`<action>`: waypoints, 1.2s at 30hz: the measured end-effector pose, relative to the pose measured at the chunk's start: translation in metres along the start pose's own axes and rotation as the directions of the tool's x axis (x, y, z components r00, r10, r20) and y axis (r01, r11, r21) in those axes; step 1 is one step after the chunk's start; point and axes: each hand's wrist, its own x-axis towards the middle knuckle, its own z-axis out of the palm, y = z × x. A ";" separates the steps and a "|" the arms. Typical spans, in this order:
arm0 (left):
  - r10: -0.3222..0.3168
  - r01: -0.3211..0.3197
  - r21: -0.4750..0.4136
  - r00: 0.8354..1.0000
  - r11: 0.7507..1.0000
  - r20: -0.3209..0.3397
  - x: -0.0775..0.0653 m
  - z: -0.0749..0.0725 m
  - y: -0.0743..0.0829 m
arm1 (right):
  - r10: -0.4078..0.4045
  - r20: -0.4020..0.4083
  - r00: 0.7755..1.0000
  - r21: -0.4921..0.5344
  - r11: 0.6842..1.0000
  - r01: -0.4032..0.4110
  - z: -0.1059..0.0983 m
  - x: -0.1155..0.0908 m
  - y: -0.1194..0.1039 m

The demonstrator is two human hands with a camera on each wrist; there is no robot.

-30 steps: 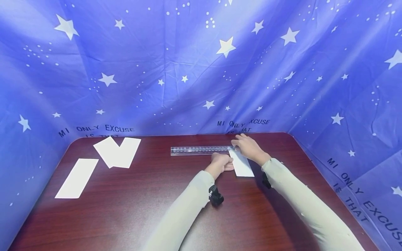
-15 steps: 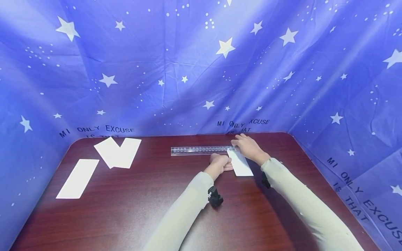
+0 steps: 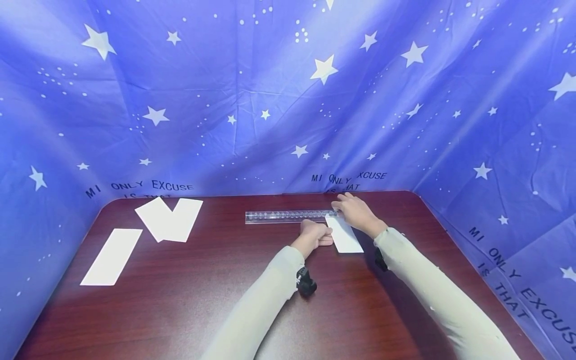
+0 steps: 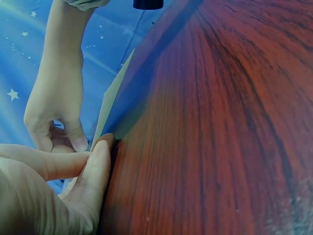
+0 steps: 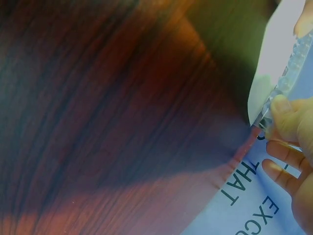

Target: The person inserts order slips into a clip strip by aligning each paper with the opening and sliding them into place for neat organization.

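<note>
The white card [image 3: 345,237] between the hands sits slightly further left at its far end than a second ago, and over the last half second it has barely moved. Both hands have kept almost the same places, so I judge this a small adjustment followed by steady holding of the card against the clear strip [image 3: 285,216].

That strip, with a row of bumps along it, lies left to right on the far part of the surface [image 3: 180,310]; the card runs from its right end toward the near side. The left hand [image 3: 316,233] pinches the card's left edge, thumb and forefinger together on it. The right hand [image 3: 355,212] has its thumb and forefinger clamped on the strip's right end, the other fingers loosely bent; whether they also grip the card I cannot tell.

At the left lie a lone card [image 3: 111,257] and, farther off, two touching cards [image 3: 186,220].
</note>
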 end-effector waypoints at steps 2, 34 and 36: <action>0.002 -0.002 -0.001 1.000 1.000 -0.007 0.000 -0.001 0.000 | 0.000 0.004 1.000 -0.003 1.000 0.000 0.000 0.000 0.000; 0.018 -0.019 -0.014 1.000 1.000 -0.020 0.001 -0.017 0.001 | -0.012 -0.032 0.999 -0.035 0.999 0.010 0.003 -0.001 0.000; 0.019 -0.019 -0.009 1.000 1.000 -0.017 0.000 -0.019 0.002 | -0.002 -0.036 0.999 -0.036 0.999 0.001 0.003 -0.003 0.000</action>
